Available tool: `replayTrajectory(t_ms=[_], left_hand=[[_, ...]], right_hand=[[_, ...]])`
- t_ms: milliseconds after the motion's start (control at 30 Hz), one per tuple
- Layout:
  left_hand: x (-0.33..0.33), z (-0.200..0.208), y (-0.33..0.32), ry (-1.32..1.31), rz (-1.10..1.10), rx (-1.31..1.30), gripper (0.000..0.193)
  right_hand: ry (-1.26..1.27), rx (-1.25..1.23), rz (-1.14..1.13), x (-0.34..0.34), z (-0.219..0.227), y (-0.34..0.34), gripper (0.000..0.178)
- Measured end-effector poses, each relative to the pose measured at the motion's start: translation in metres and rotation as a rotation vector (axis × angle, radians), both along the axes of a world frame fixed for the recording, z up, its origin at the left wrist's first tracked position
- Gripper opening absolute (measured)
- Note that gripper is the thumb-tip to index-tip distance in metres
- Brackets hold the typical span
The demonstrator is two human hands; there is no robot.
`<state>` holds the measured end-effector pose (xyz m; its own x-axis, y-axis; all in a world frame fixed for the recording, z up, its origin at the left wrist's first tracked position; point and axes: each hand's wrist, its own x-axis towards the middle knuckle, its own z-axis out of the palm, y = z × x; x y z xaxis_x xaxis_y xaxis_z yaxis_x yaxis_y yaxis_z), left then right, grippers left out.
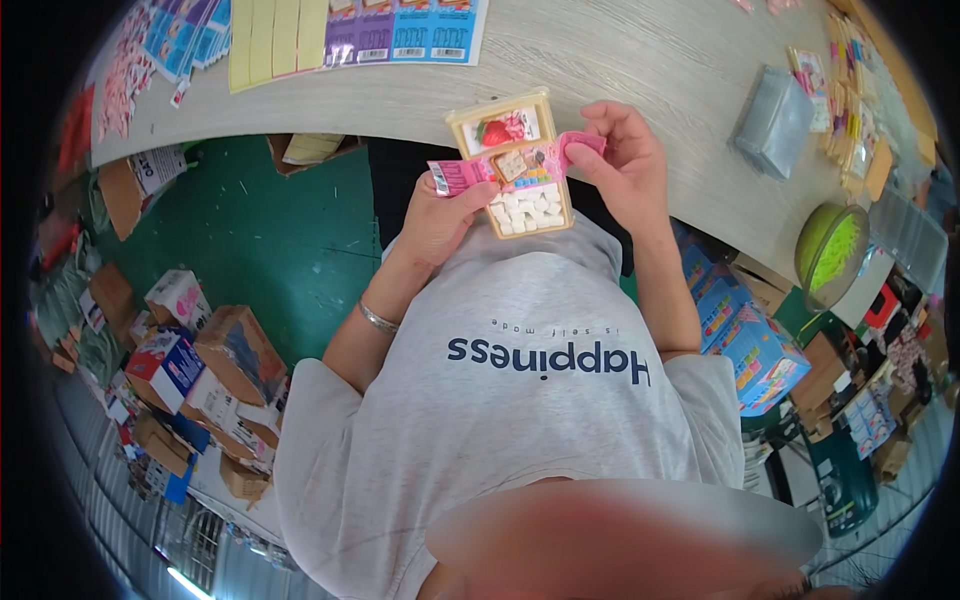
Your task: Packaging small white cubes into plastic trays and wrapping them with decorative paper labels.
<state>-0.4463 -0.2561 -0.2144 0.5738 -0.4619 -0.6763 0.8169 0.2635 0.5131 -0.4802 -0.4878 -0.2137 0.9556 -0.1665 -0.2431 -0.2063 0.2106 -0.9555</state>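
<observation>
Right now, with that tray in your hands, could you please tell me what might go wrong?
The pink strip could crease or shift: its ends stick out past the tray's sides, and the right hand pinches one.

The tray might slip, as mainly the left hand seems to steady it.

If it tips, the white pieces may slide or spill; I cannot tell whether they are covered.
</observation>
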Motion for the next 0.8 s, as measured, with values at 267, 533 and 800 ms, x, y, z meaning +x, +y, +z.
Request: replayTrajectory(t_ms=[267,533,800], left_hand=[[0.030,0.008,-0.027,-0.026,-0.099,-0.377,0.038],[0.050,0.027,-0.043,-0.390,-0.209,-0.088,0.029],[0.061,0.049,-0.038,-1.692,0.511,0.241,0.037]], right_hand=[[-0.106,0.539,0.063,0.011,0.016,-0.001,0.039],[0.012,0.506,-0.032,-0.014,0.054,-0.014,0.025],[-0.566,-0.541,-0.200,-0.008,0.080,-0.012,0.017]])
